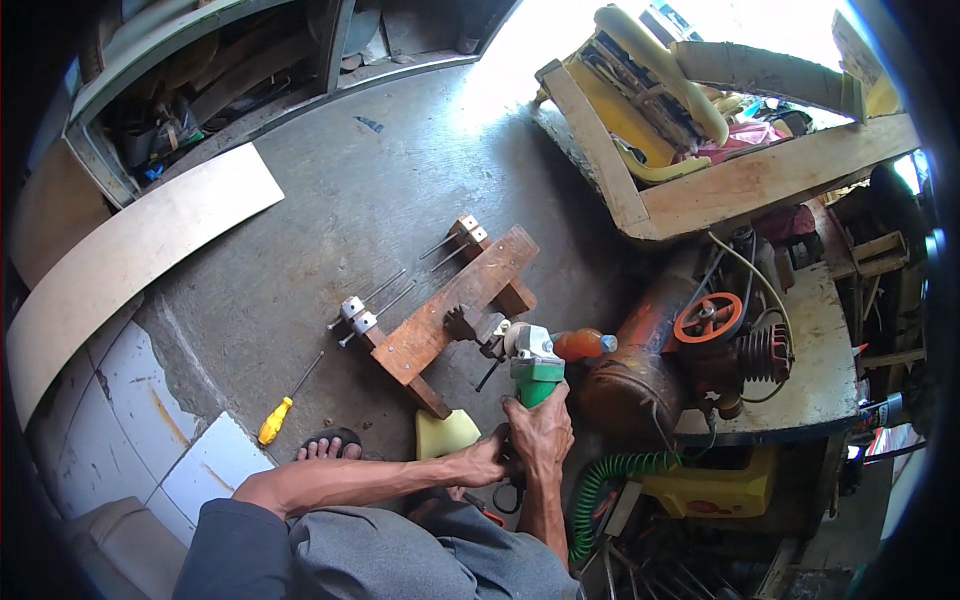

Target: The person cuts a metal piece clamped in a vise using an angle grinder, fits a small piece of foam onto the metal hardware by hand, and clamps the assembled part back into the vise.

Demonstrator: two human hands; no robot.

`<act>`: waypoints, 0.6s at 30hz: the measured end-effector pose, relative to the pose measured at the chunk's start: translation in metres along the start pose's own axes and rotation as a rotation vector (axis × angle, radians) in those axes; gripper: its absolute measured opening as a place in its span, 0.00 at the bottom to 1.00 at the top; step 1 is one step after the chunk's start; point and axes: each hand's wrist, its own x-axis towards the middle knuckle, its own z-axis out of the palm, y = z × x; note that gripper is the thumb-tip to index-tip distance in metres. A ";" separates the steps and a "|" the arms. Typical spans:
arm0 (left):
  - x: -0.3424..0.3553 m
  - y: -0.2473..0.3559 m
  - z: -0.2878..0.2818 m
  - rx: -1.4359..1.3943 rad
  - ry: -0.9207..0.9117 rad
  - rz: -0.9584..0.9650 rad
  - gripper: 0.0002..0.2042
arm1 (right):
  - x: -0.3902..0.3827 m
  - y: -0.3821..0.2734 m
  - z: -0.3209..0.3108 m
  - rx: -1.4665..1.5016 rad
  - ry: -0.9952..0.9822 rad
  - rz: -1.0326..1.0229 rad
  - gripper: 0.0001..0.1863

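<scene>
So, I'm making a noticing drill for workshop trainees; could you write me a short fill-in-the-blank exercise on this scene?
1. The right hand grips a power tool whose body is coloured ____.
2. The screwdriver lying on the floor has a handle coloured ____.
3. The spoked wheel on the machine with a rusty tank is coloured ____.

Missing words: green; yellow; orange.

Right hand (541,432) curled in grip; left hand (484,461) beside it, forearm (370,482) stretched rightward
</scene>
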 end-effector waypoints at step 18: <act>-0.003 0.000 0.001 0.018 0.011 -0.006 0.37 | 0.000 0.001 0.001 0.018 -0.004 -0.016 0.40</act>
